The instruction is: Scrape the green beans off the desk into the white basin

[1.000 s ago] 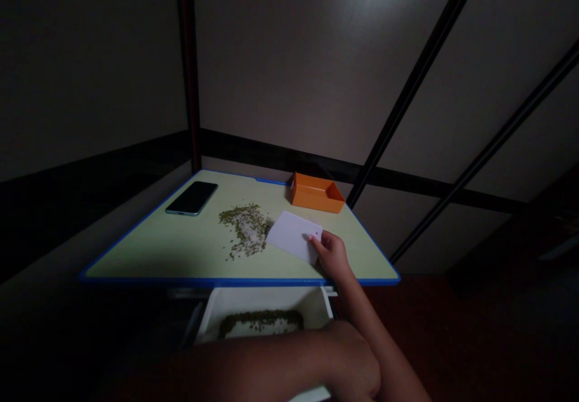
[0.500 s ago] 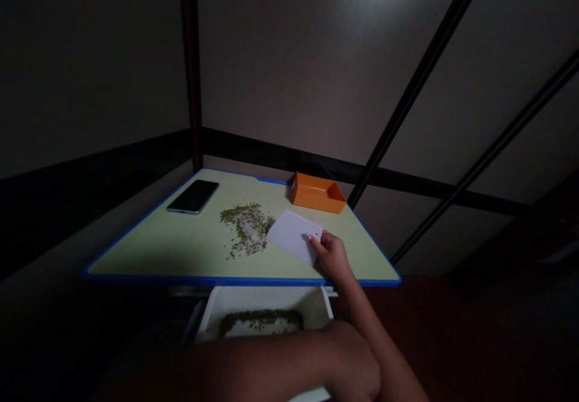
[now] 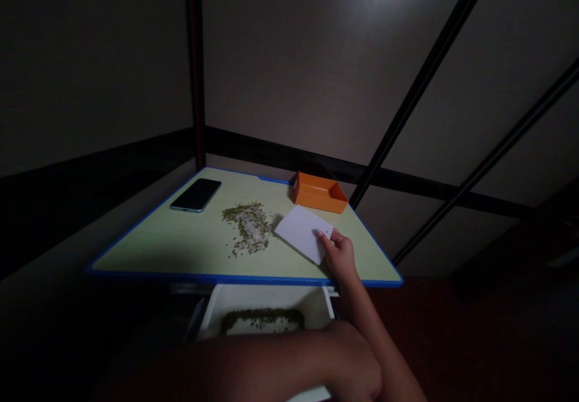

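Note:
My right hand [image 3: 339,254] is closed on the near right corner of a flat white card [image 3: 301,233], thumb on top. A small dark spot, maybe a hole, shows on the card by the thumb. It is tilted above the table, its left edge just right of a loose spread of small green bits and white grains [image 3: 249,227]. My left forearm crosses low in front, and my left hand [image 3: 355,357] is bent down by the right forearm. Its fingers are hidden in the dark.
A pale table [image 3: 149,245] has a blue edge. On it lie a phone [image 3: 196,194] at the left and an orange open box [image 3: 320,196] at the back right. Below the front edge, a white bin [image 3: 271,295] holds more green bits. Panelled walls [image 3: 289,64] stand behind.
My right hand has drawn the card slightly right and away from the spread, and the card tilts more. The left arm stays nearly where it was.

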`<state>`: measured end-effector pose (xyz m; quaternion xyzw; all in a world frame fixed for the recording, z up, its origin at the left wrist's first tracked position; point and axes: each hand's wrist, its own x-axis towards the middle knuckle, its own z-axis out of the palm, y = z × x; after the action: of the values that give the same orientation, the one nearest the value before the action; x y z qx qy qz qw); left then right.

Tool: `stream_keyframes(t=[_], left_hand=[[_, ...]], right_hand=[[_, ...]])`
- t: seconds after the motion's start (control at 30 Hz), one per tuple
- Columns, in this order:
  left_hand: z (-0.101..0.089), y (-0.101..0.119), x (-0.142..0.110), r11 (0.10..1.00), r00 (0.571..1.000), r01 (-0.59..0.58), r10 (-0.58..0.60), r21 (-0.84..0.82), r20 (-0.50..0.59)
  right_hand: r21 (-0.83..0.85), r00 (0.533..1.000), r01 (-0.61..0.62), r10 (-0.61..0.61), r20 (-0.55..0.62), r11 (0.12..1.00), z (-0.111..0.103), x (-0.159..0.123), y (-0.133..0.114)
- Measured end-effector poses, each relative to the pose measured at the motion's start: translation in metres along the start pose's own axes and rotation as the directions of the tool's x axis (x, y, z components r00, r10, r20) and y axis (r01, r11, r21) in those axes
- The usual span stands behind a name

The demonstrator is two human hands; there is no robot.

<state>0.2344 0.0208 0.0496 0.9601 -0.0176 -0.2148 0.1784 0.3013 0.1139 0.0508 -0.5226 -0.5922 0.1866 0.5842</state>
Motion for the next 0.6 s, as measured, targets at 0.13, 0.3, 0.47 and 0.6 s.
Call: stream_keyframes(t=[0.13, 0.3, 0.47, 0.6], left_hand=[[-0.002, 0.002, -0.001, 1.000, 1.000, 0.004, -0.004, -0.019, 0.015], [-0.006, 0.004, -0.002, 1.000, 1.000, 0.003, -0.003, -0.023, 0.025], [-0.006, 0.003, -0.001, 0.999, 0.999, -0.014, 0.015, -0.032, 0.030], [-0.003, 0.000, 0.001, 1.000, 1.000, -0.016, 0.016, -0.026, 0.006]], right_hand=[[-0.018, 1.000, 0.017, -0.018, -0.007, 1.000, 0.000, 0.000, 0.001], [-0.016, 0.999, 0.034, -0.033, 0.034, 0.999, 0.005, 0.002, -0.001], [-0.011, 0.999, 0.033, -0.032, 0.016, 0.999, 0.012, 0.003, 0.003], [-0.013, 1.000, 0.027, -0.027, 0.008, 1.000, 0.013, 0.003, 0.005]])
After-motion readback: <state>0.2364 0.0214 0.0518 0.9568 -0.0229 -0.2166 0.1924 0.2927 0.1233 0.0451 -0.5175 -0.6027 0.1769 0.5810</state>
